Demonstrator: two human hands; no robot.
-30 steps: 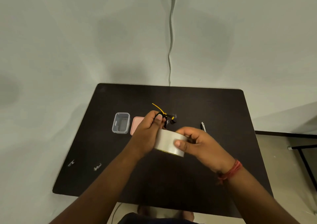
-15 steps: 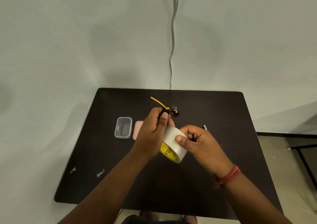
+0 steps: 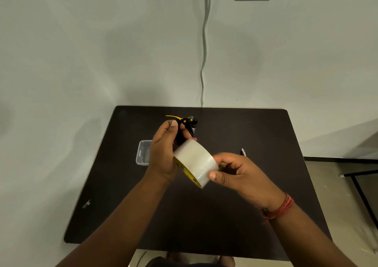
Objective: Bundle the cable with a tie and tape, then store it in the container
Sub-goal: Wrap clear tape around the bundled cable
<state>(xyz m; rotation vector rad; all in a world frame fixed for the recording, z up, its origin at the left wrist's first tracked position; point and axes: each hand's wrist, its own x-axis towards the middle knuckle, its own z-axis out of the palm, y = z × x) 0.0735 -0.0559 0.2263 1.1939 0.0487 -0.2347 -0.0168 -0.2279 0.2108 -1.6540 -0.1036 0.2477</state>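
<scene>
My left hand (image 3: 163,150) grips a small coiled black cable (image 3: 187,128) bound with a yellow tie (image 3: 173,117) whose tail sticks out to the left. My right hand (image 3: 235,172) holds a wide roll of clear tape (image 3: 195,161) with a yellow core, tilted, its upper edge touching the left hand just below the cable. Both hands are raised above the black table (image 3: 255,135). A small clear plastic container (image 3: 142,154) sits open on the table, partly hidden behind my left hand. Its pink lid is hidden by the hand.
A small pen-like tool (image 3: 243,151) lies on the table right of my hands. A bit of white scrap (image 3: 87,203) lies near the table's left edge. A white cord (image 3: 203,62) runs down the wall behind the table. A dark metal frame (image 3: 360,187) stands at right.
Both hands have risen with the cable and the tape roll. The roll has tilted and shifted right in my right hand. The pink lid has become hidden.
</scene>
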